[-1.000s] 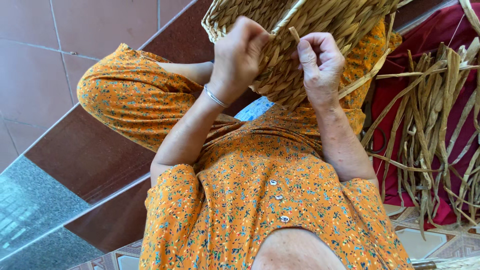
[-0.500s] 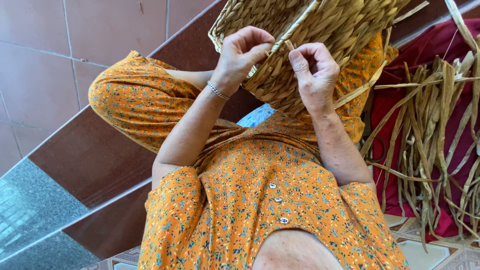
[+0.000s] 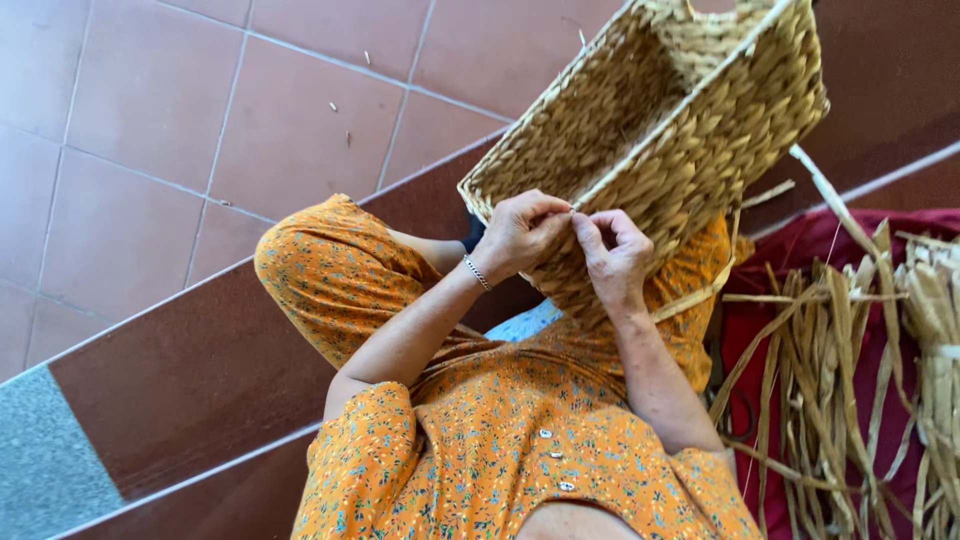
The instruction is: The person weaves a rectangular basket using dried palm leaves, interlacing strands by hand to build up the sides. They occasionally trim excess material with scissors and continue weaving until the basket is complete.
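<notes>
We're mid-weave on the rectangular woven basket [image 3: 650, 130], propped on our lap w/ rim toward us. Left hand [image 3: 520, 232] & right hand [image 3: 615, 262] fingers pinched together on a rim strand. Next: prob. tuck it tight. Dried reed strips [image 3: 850, 370] nearby on red cloth [image 3: 790, 260].

From my feed I see a floor of large reddish-pink square tiles [image 3: 150, 110] with pale grout lines and a few scattered straw bits. A dark brown polished stone step [image 3: 190, 390] crosses diagonally, edged by a speckled grey granite strip [image 3: 45, 460]. Daylight falls evenly, without hard shadows.
</notes>
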